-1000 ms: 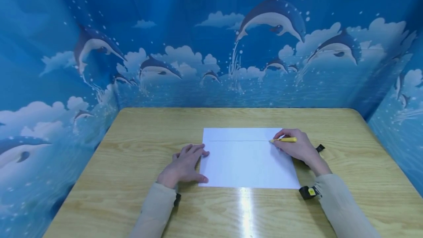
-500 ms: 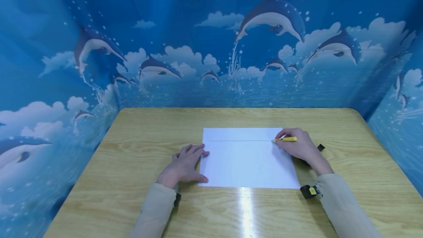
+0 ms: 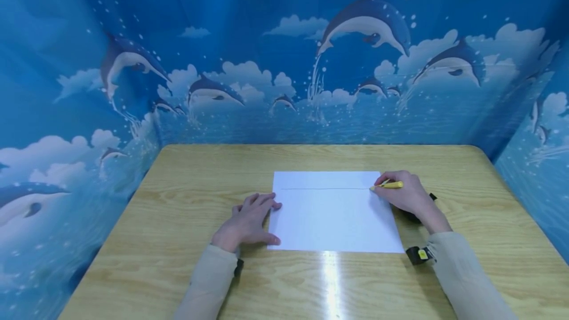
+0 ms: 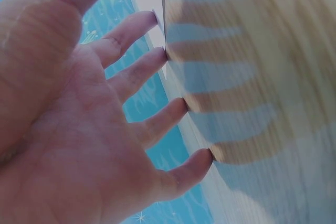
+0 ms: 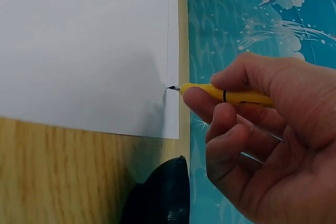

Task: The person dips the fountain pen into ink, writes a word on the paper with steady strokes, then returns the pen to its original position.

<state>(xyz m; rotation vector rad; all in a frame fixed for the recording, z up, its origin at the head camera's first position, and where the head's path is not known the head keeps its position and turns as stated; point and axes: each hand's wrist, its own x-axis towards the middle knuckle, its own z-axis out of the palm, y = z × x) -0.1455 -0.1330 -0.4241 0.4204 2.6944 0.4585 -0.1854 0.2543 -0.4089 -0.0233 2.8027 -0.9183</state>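
A white sheet of paper (image 3: 329, 221) lies on the table with a thin straight line (image 3: 324, 189) across its upper part. My right hand (image 3: 406, 194) pinches a yellow fountain pen (image 3: 392, 185) between thumb and fingers. In the right wrist view, the pen (image 5: 202, 90) has its dark nib on the line (image 5: 168, 35), close to the paper's right edge. My left hand (image 3: 249, 223) rests at the left edge of the sheet, fingers spread, thumb and some fingertips on the paper. The left wrist view shows the left hand's fingers (image 4: 139, 77) extended, tips touching down.
The pale wooden table (image 3: 200, 172) reaches back to a blue curtain (image 3: 266, 127) printed with dolphins and clouds. Black wrist-worn gear (image 3: 418, 255) sits at my right cuff. A glossy light reflection (image 3: 330, 280) shows in front of the paper.
My right hand has slid slightly to the right with the pen, and the drawn line has grown longer toward the right edge. My left hand has stayed in place.
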